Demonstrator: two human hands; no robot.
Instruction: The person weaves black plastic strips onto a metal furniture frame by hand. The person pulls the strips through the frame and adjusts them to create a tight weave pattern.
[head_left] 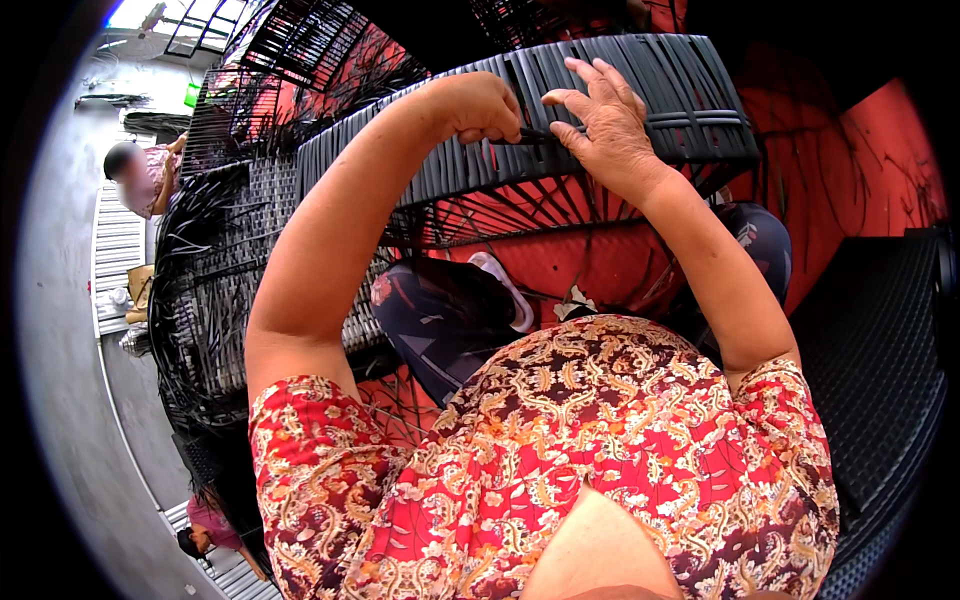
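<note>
Head view: left hand [485, 110] is clenching, apparently gripping a dark strip [538, 134]; right hand [610, 125] is splaying loosely, hold unclear. Grey panel [685, 75] is lying beyond the knees [415, 300]: wrapping looking mostly done, crosswise bands [700, 119] showing only rightward, leftward stretch probably lacking them.

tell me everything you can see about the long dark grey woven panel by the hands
The woven panel is long, dark grey and plastic-looking: narrow strips packed side by side across its width, with some dark gaps. Paler lengthwise strips cross its right part. It stretches in front of the person, its right end squared. The curled left hand and spread right hand are over it; exact contact is unclear.
</note>
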